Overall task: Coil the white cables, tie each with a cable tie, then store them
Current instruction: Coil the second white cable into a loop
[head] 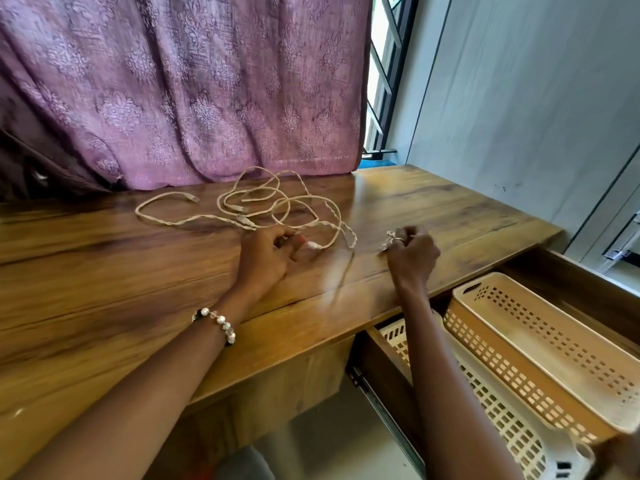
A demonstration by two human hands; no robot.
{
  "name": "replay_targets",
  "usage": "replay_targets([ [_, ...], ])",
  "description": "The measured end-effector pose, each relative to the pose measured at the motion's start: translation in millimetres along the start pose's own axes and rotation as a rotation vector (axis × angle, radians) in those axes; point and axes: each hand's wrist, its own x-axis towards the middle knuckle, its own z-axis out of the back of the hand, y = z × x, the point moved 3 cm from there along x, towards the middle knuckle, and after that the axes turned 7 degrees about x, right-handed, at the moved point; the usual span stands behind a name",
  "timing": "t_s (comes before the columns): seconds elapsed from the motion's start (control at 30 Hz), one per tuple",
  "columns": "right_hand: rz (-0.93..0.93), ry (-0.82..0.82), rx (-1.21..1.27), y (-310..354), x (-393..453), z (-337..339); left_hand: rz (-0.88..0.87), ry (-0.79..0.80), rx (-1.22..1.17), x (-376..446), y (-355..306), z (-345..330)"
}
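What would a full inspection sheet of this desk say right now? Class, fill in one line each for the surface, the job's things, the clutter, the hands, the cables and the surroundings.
Surface: wooden desk, glossy.
Job's things: white cables lie loose and tangled, none coiled; small pale ties, blurred, in the right hand.
Clutter: nothing seen.
Hands: left hand pinches a cable end; right hand grips the ties.
Cables: plugs show at several ends; no tie on any.
Surroundings: purple curtain behind; open drawer at right holds two perforated baskets, the upper one showing no contents.
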Motion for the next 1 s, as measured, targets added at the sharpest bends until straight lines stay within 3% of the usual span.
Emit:
replay_targets([
  [0.2, 0.462, 0.514, 0.211, 66, -48, -42, 0.107, -0.054, -0.305, 3, 15, 43],
  [0.33, 0.566, 0.670, 0.322, 108, -77, -69, 0.036, -0.129, -0.456, 0, 11, 89],
  [0.4, 0.597, 0.666, 0.435, 130, -89, -75, -0.022, -0.189, -0.453, 0, 13, 119],
  [0.57, 0.804, 0.418, 0.638, 196, -112, -75, -0.111, -0.251, -0.193, -2, 33, 184],
  [0.67, 0.802, 0.525, 0.661, 223, -117, -89, -0.044, -0.384, -0.291, -8, 49, 218],
  [0.77, 0.724, 0.684, 0.607, 230, -120, -104, -0.047, -0.489, -0.444, -16, 52, 249],
  [0.9, 0.694, 0.686, 0.425, 216, -132, -128, -0.017, -0.489, -0.453, -23, 61, 260],
  [0.93, 0.700, 0.692, 0.329, 213, -137, -135, -0.009, -0.476, -0.456, -23, 63, 257],
  [1.0, 0.736, 0.705, -0.123, 209, -150, -143, 0.002, -0.453, -0.470, -23, 68, 248],
])
